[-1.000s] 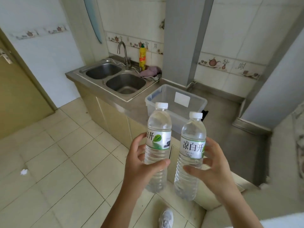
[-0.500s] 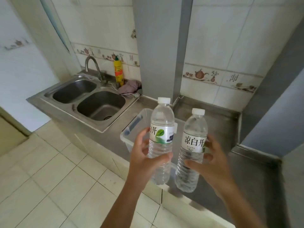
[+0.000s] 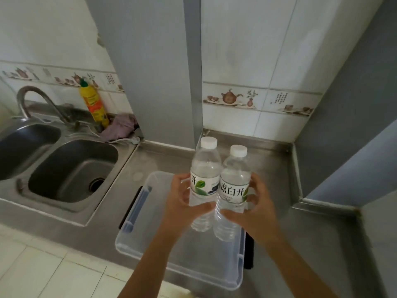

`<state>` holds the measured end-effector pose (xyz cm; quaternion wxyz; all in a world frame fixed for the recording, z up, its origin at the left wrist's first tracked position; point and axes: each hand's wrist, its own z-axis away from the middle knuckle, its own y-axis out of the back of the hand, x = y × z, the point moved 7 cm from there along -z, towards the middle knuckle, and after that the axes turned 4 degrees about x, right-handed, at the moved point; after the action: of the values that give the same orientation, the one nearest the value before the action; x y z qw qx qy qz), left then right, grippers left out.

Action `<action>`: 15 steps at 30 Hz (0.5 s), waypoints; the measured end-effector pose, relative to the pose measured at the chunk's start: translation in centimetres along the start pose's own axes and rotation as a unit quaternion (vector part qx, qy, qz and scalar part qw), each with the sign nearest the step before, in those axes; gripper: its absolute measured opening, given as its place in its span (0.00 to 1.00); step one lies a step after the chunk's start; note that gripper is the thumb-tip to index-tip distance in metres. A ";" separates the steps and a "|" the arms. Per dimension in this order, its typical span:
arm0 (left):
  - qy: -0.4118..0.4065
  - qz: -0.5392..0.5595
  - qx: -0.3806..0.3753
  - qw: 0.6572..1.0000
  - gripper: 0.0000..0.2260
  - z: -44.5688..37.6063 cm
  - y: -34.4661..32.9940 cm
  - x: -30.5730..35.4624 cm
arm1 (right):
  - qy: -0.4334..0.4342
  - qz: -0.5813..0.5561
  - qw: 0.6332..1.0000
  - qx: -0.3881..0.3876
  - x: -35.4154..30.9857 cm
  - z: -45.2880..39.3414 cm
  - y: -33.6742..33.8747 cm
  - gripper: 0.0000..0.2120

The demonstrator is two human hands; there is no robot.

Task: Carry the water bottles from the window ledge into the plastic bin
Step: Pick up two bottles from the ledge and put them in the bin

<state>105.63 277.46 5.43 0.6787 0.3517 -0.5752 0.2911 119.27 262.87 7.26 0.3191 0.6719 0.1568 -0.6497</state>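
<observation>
Clear plastic is what I am working over from the head view, the only one I have: the plastic bin [image 3: 137,244] sits on the steel counter [image 3: 275,183], just right of the double sink [image 3: 71,171], and it looks bare inside, though my arms hide part of its floor. My left hand [image 3: 182,203] is wrapped around the left water bottle [image 3: 205,179] at its label, thumb across the near side. My right hand [image 3: 255,209] is clasped the same way on the right water bottle [image 3: 234,183]. Both bottles stand upright with white caps on, touching or nearly touching each other, held in the air above the bin's far half. Neither base seems to rest on anything yet, but I cannot be sure how high they are, since the wide lens flattens depth.

At the far left, a yellow detergent bottle [image 3: 94,104] and a crumpled purple cloth [image 3: 120,127] sit behind the sink by the tap [image 3: 40,100], well apart from my hands.

I judge the carry nearly finished. What is left is to lower both bottles past the rim, set them down and let go. The window ledge is out of view, so I cannot tell whether more bottles wait there.
</observation>
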 end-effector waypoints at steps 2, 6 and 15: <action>0.003 -0.023 0.002 1.000 0.34 -1.3 0.1 -1.1 | -0.017 0.006 1.000 0.008 1.2 -0.7 -0.7 0.44; -0.003 -0.063 0.009 0.998 0.35 -2.5 0.0 -3.0 | -0.038 0.025 0.999 0.023 3.2 -1.3 -1.9 0.36; -0.001 -0.104 0.016 0.994 0.34 -3.6 -1.1 -6.6 | -0.057 0.119 0.989 0.071 5.5 -1.3 -2.7 0.29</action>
<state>107.50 279.80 -1.60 0.6989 0.4206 -0.5315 0.2284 119.19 264.57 1.25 0.3538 0.6687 0.0108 -0.6539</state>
